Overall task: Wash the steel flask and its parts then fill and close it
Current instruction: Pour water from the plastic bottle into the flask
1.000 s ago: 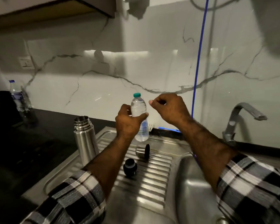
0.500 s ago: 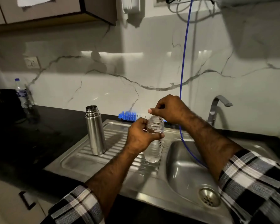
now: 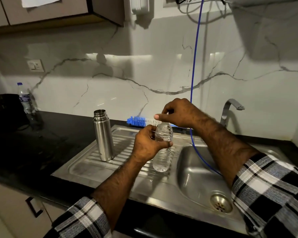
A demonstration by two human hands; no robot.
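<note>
The steel flask [image 3: 104,136] stands upright and uncapped on the ribbed drainboard [image 3: 86,162], left of my hands. My left hand [image 3: 149,145] grips a clear plastic water bottle [image 3: 163,153] around its upper body, holding it upright over the drainboard beside the basin. My right hand [image 3: 176,114] is closed over the bottle's top, fingers pinched on the cap, which is hidden under them. The flask's lid and stopper are out of sight behind my left arm.
A blue bottle brush [image 3: 138,120] lies along the back of the sink. The sink basin [image 3: 196,172] with its drain [image 3: 221,203] is at right, under a tap [image 3: 230,107]. A blue hose [image 3: 194,83] hangs into the basin. Another water bottle [image 3: 24,97] stands far left on the black counter.
The view has pulled back and tilted down. My left hand lowered the bottle toward the drainboard, and my right hand came down onto its cap.
</note>
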